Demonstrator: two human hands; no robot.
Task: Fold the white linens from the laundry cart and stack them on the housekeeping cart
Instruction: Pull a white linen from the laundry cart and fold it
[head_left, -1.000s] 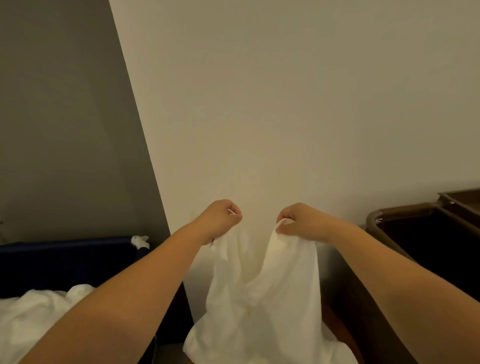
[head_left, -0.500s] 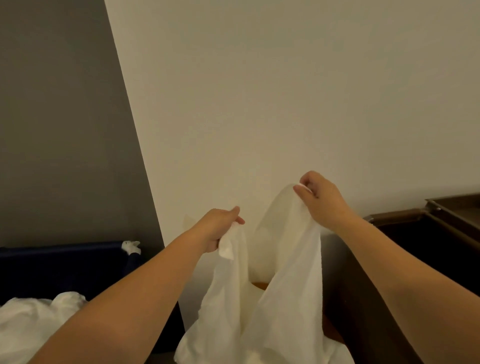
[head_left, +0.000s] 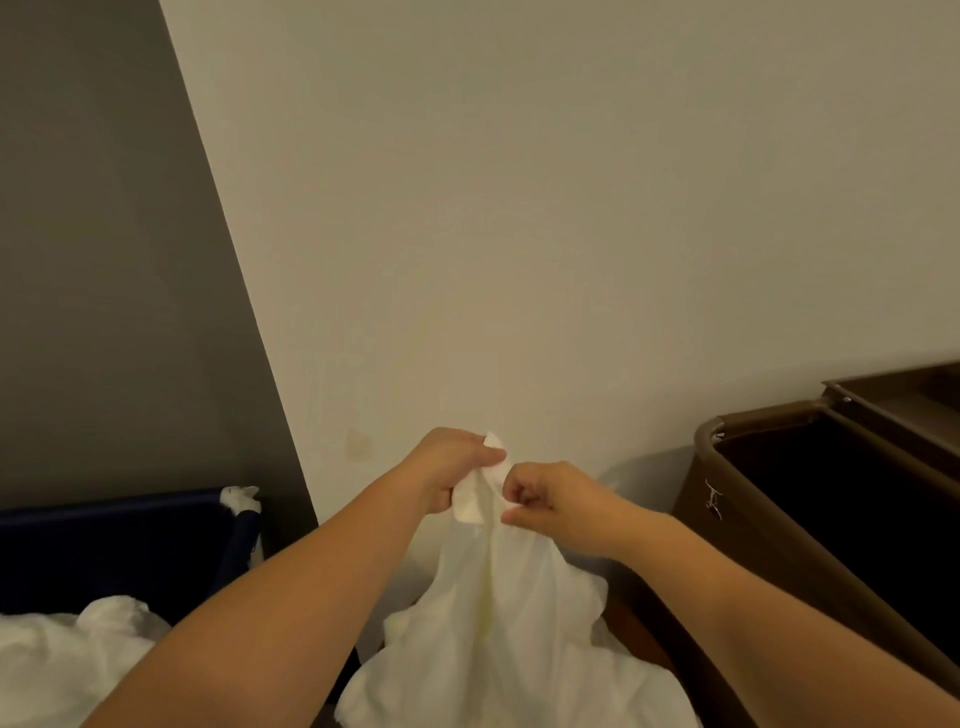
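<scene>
1. Head view: the right hand (head_left: 550, 493) has come down from where it was raised half a second ago. It now sits just beside the left hand (head_left: 452, 467), at its 3 o'clock. The two top edges of the white linen (head_left: 509, 623), apart before, are now gathered together.
2. The left hand's fingers are curled round a top corner of the linen, and a tip of cloth pokes out above the knuckles.
3. The right hand is balled into a fist and pinches the cloth just below that corner. Its fingertips are tucked under, so the exact hold is hard to make out.
4. The linen hangs from both hands toward 6 o'clock, in front of the pale wall (head_left: 571, 208). Its lower end is cut off by the bottom edge.
5. At 8 o'clock stands the blue laundry cart (head_left: 130, 540), with only its far rim and one corner showing. The heap of white linens (head_left: 67, 654) inside it is cropped at the left and bottom. The left forearm hides part of the cart.
6. At 4 o'clock is the brown housekeeping cart (head_left: 779, 519), cut off by the right edge. Its inside is too dark to read, and a small white mark on its side is too small to tell.
</scene>
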